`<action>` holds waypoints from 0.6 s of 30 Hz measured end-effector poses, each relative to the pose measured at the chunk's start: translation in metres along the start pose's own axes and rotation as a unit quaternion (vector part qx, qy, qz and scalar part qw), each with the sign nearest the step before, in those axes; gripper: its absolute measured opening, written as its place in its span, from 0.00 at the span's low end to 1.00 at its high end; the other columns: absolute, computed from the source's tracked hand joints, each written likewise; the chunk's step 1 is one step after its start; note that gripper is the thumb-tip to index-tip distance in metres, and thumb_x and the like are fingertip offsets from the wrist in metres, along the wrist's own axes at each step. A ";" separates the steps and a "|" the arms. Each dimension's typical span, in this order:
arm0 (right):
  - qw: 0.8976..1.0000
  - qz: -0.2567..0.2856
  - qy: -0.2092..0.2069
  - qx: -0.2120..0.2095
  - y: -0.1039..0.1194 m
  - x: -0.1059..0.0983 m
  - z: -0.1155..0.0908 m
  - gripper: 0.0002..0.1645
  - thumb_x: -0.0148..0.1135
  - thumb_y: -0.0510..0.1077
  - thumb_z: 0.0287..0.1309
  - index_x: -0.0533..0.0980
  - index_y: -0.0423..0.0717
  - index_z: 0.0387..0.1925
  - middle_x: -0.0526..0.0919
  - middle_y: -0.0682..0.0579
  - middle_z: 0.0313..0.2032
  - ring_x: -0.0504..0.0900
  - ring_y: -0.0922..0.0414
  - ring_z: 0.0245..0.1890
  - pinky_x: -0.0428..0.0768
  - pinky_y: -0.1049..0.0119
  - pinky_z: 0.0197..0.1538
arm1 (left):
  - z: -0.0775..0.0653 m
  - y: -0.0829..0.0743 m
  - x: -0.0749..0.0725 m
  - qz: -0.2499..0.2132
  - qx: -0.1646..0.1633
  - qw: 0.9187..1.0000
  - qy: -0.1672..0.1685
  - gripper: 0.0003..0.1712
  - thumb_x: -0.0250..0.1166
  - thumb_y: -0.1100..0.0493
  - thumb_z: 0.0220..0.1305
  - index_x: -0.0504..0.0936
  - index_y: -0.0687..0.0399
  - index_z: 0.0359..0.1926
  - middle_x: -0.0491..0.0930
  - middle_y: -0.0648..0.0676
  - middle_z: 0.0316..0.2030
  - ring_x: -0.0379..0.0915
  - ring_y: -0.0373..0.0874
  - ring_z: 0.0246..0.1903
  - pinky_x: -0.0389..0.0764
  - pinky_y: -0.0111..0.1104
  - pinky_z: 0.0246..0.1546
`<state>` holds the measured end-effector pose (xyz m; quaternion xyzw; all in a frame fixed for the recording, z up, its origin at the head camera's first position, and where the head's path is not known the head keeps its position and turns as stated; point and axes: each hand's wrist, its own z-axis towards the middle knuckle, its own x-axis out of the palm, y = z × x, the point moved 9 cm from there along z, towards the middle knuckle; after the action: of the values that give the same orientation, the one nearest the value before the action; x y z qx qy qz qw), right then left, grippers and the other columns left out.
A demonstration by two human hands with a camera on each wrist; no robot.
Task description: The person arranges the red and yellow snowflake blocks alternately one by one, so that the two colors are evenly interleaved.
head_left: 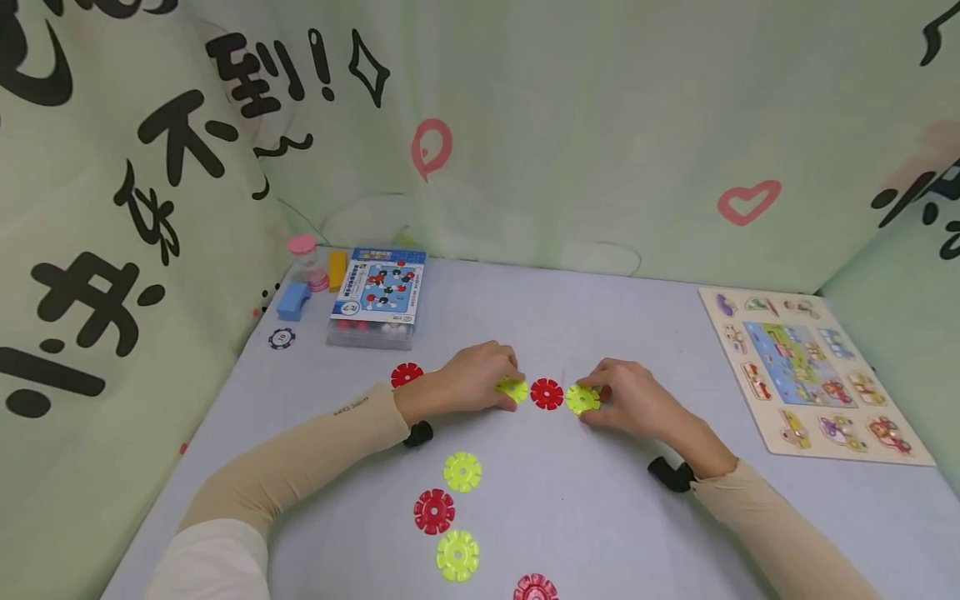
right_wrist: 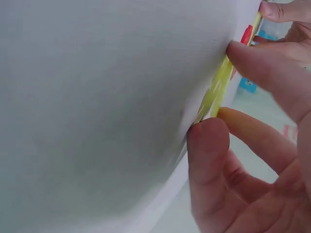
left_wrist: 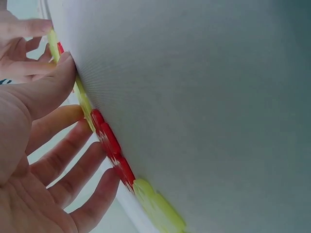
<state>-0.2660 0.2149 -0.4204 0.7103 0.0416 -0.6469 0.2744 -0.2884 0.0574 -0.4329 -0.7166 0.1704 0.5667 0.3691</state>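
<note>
In the head view, my left hand (head_left: pixel 474 377) pinches a yellow-green notched plastic disc (head_left: pixel 514 388) between thumb and fingertips. The left wrist view has its other fingers at red notched discs (left_wrist: pixel 112 143), with a further yellow-green disc (left_wrist: pixel 156 206) at the end of that row. My right hand (head_left: pixel 633 396) grips another yellow-green disc (head_left: pixel 584 399) by its edge, low over the table. Between the two hands lies a red notched disc (head_left: pixel 547 394). One more red disc (head_left: pixel 407 374) shows behind the left wrist; my left hand and wrist hide part of the row.
Nearer me are yellow-green (head_left: pixel 462 472) and red (head_left: pixel 434 512) discs on the white table (head_left: pixel 600 517). At the back left stand a boxed molecule set (head_left: pixel 378 292), a blue block (head_left: pixel 293 301) and a pink-lidded jar (head_left: pixel 306 254). A wooden picture puzzle board (head_left: pixel 813 375) lies right.
</note>
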 end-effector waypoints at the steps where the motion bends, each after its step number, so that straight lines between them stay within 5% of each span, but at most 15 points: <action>1: 1.000 0.006 0.008 0.002 -0.001 0.001 0.001 0.30 0.78 0.49 0.38 0.83 0.44 0.46 0.80 0.54 0.34 0.74 0.61 0.30 0.72 0.72 0.32 | 0.000 -0.001 0.000 0.002 -0.001 1.000 0.001 0.28 0.71 0.45 0.51 0.81 0.45 0.54 0.78 0.47 0.48 0.71 0.39 0.47 0.75 0.29 0.44; 18: 0.999 0.019 0.016 0.032 -0.004 0.005 -0.001 0.32 0.76 0.51 0.40 0.80 0.46 0.51 0.78 0.53 0.36 0.72 0.59 0.32 0.70 0.71 0.31 | 0.001 0.001 0.000 -0.002 -0.004 1.000 -0.002 0.28 0.71 0.45 0.51 0.81 0.44 0.54 0.78 0.47 0.48 0.71 0.40 0.48 0.76 0.30 0.44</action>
<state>-0.2657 0.2170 -0.4266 0.7294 0.0116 -0.6312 0.2634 -0.2895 0.0577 -0.4337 -0.7171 0.1665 0.5682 0.3677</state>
